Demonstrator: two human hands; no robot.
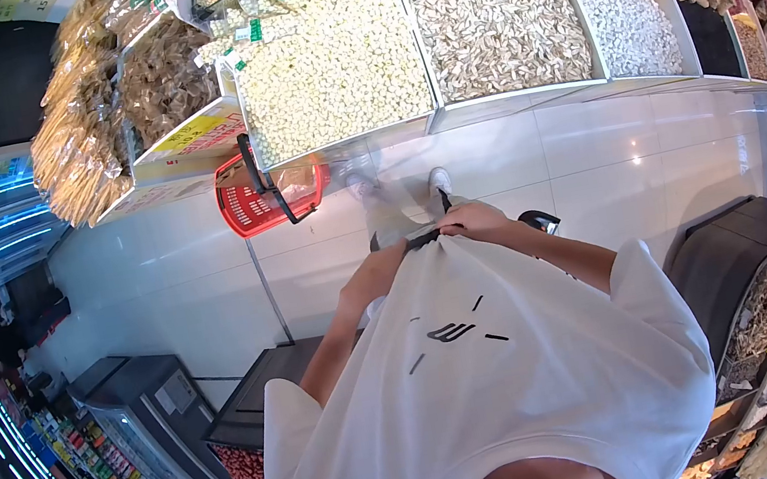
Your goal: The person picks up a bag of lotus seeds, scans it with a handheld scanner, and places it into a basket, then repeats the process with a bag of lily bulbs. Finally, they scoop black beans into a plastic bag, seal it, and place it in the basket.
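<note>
I look down my white T-shirt to the floor. My right hand is curled at my waist by the shirt's hem, its fingers closed on a thin black strap. My left forearm runs in from the left, and my left hand meets the same strap, mostly hidden by the shirt, so its grip is unclear. A dark object shows beside my right forearm. My shoes stand on the pale tiles in front of the bulk bins.
A red shopping basket with black handles sits on the floor by the bin of pale nuts. More bins of seeds and white pieces line the front. Dark display stands are at the right and lower left.
</note>
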